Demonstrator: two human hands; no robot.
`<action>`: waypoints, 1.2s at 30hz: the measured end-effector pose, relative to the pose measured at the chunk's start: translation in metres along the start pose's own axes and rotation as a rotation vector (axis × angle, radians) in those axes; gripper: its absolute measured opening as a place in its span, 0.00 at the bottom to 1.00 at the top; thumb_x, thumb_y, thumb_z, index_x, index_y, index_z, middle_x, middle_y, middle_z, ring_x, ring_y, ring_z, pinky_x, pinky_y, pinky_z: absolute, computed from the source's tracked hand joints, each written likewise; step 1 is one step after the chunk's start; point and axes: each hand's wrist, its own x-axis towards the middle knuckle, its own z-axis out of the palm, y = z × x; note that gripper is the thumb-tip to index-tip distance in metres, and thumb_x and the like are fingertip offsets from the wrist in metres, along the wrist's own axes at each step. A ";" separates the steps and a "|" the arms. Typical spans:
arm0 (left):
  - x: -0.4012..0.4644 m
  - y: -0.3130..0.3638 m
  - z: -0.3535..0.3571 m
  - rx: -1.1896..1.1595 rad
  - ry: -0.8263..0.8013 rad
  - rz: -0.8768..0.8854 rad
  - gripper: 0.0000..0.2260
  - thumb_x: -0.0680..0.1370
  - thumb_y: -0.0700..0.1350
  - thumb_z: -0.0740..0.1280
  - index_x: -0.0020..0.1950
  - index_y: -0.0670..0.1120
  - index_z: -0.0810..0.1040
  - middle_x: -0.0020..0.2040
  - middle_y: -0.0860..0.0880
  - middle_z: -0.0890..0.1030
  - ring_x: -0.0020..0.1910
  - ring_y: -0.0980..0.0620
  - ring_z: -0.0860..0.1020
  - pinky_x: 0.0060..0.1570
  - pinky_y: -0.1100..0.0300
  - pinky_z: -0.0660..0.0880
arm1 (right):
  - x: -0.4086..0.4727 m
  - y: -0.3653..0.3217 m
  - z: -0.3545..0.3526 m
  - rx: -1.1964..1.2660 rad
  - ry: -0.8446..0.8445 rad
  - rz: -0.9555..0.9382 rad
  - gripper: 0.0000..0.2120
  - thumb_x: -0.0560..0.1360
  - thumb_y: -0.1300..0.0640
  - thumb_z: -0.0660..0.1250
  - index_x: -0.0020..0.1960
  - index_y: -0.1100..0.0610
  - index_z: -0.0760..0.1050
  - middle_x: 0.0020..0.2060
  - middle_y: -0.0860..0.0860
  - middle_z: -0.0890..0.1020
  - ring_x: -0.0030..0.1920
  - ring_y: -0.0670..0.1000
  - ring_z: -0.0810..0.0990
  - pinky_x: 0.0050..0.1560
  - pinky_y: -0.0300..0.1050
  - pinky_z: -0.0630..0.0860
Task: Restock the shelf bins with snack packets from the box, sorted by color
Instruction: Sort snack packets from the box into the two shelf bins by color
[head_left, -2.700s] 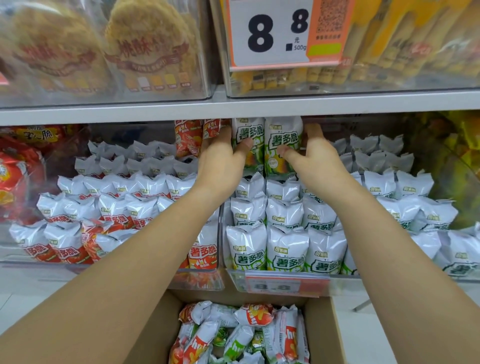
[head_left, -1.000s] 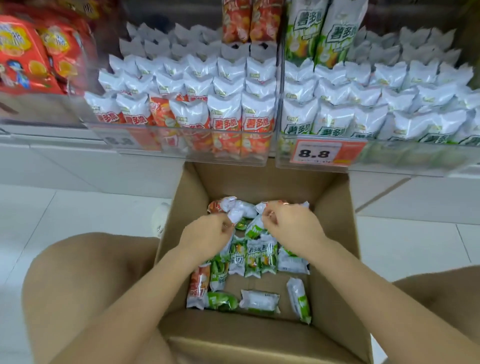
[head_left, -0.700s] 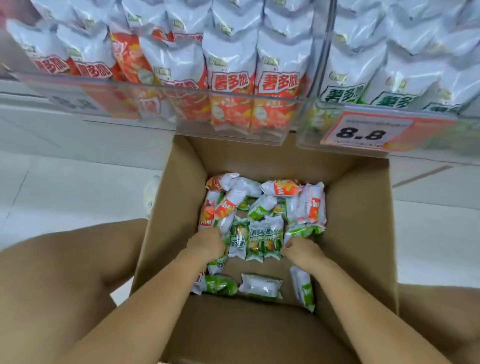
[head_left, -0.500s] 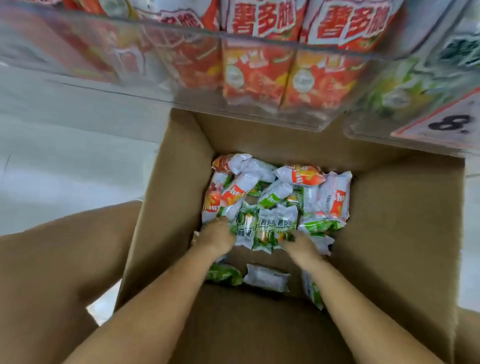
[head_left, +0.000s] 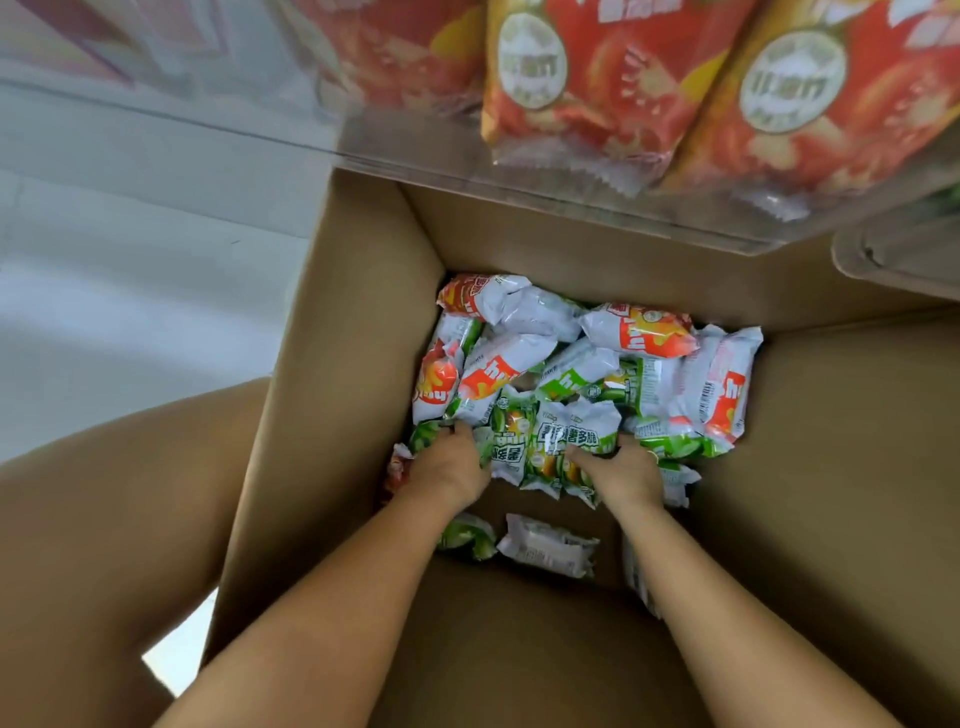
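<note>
Deep in the cardboard box (head_left: 337, 395) lie mixed red and green snack packets. My left hand (head_left: 449, 465) reaches to the box floor and grips a green packet (head_left: 511, 441) at its left edge. My right hand (head_left: 626, 467) grips the neighbouring green packets (head_left: 569, 441) from the right, thumb across the front. Red packets (head_left: 644, 330) lie toward the far wall of the box. Overhead, the clear shelf bin (head_left: 395, 150) shows red packets (head_left: 587, 83) pressed against its front.
Loose packets lie near the front of the box floor, one green (head_left: 465, 538) and one white side up (head_left: 548, 545). My knees (head_left: 119, 519) flank the box on the pale tiled floor (head_left: 130, 291). A second clear bin's corner (head_left: 898, 249) juts in at right.
I dropped from the shelf into the box. Both hands moved from the far packets to the green ones at mid-box and closed on them, as my head leaned lower.
</note>
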 end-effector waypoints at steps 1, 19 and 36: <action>-0.001 -0.001 0.002 0.019 -0.002 0.020 0.29 0.77 0.52 0.66 0.73 0.44 0.59 0.67 0.41 0.71 0.63 0.41 0.73 0.59 0.51 0.73 | 0.000 0.000 0.001 0.011 -0.009 -0.008 0.30 0.69 0.43 0.74 0.64 0.58 0.72 0.58 0.57 0.78 0.55 0.60 0.78 0.47 0.47 0.75; -0.110 0.027 -0.060 -1.199 -0.066 0.074 0.03 0.78 0.44 0.65 0.47 0.46 0.77 0.46 0.47 0.77 0.41 0.49 0.76 0.42 0.56 0.75 | -0.095 -0.016 -0.064 0.594 -0.109 -0.237 0.30 0.77 0.49 0.66 0.74 0.58 0.62 0.65 0.52 0.71 0.67 0.54 0.70 0.61 0.44 0.66; -0.295 0.055 -0.137 -1.643 -0.299 0.889 0.38 0.49 0.41 0.81 0.59 0.41 0.76 0.53 0.39 0.81 0.45 0.41 0.82 0.43 0.51 0.81 | -0.274 -0.057 -0.249 0.507 -0.156 -0.813 0.11 0.74 0.51 0.70 0.54 0.53 0.76 0.41 0.41 0.83 0.43 0.40 0.81 0.44 0.34 0.72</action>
